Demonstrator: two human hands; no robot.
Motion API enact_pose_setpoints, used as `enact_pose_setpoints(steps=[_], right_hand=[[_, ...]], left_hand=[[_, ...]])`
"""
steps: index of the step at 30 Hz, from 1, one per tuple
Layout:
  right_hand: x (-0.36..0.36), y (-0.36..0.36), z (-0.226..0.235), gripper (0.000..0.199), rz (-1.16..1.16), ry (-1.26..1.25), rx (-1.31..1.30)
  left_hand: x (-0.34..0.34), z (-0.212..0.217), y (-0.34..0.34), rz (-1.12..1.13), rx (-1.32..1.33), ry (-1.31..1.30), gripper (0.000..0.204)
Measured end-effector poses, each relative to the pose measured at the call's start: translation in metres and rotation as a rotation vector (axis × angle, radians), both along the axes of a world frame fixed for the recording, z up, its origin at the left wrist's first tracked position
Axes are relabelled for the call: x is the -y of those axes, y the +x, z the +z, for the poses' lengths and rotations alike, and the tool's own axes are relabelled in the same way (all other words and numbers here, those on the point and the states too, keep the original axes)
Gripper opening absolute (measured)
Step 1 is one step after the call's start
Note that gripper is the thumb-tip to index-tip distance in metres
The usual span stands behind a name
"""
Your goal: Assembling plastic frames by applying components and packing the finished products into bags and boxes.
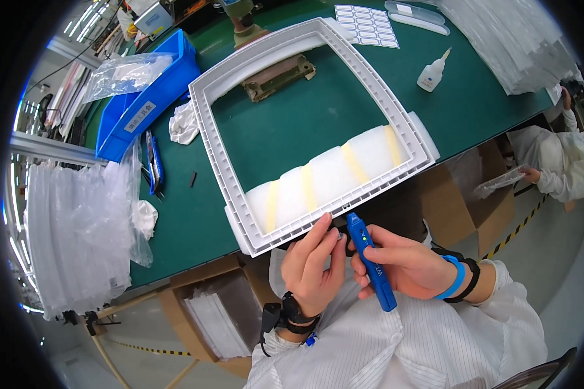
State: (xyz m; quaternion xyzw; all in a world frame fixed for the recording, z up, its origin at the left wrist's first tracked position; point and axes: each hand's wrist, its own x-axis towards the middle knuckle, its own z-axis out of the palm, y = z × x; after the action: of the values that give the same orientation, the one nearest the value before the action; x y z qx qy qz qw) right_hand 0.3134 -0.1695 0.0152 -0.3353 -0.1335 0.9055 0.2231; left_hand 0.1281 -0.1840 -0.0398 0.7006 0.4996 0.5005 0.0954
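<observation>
In my right hand [405, 262] is a blue pen-shaped tester [374, 269], with a small green light lit on its side. Its tip points up at the near edge of a white plastic frame [389, 97], a large open rectangle with ribbed sides. Closed fingers of my left hand [315, 269] are just left of that tip, at the frame's near edge. A small shiny piece [340, 236] shows between them, too small to name. Inside the frame's near side lies a white foam roll [328, 178] with yellow bands.
A green table [461, 110] carries a blue bin [146, 97], blue cutters [154, 163], a small dropper bottle [433, 72] and a label sheet [368, 27]. Bagged parts [78, 227] are stacked at left, more [512, 39] at far right. Cardboard boxes [457, 201] stand below. Another person's hand [531, 175] is at right.
</observation>
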Motion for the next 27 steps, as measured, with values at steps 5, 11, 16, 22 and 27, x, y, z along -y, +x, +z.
enact_pose_setpoints(steps=[5, 11, 16, 22, 27], right_hand=[[-0.002, -0.003, 0.002, 0.026, -0.016, 0.013, -0.007], [-0.01, 0.046, 0.017, 0.034, 0.095, 0.515, 0.235], [-0.066, 0.151, -0.003, 0.037, -0.289, 1.267, 1.536], [-0.135, 0.187, -0.037, 0.03, -0.192, 1.299, 1.773], [-0.112, 0.148, -0.015, 0.017, -0.528, 1.775, 1.911]], left_hand=[[-0.002, 0.002, 0.0, -0.009, 0.01, -0.005, 0.026], [0.0, 0.004, -0.001, 0.013, 0.035, 0.037, 0.028], [0.005, 0.006, 0.01, -0.121, 0.114, 0.026, 0.029], [-0.004, 0.005, 0.035, -0.247, 0.237, -0.106, 0.028], [-0.011, 0.009, 0.04, -0.243, 0.243, -0.139, 0.027]])
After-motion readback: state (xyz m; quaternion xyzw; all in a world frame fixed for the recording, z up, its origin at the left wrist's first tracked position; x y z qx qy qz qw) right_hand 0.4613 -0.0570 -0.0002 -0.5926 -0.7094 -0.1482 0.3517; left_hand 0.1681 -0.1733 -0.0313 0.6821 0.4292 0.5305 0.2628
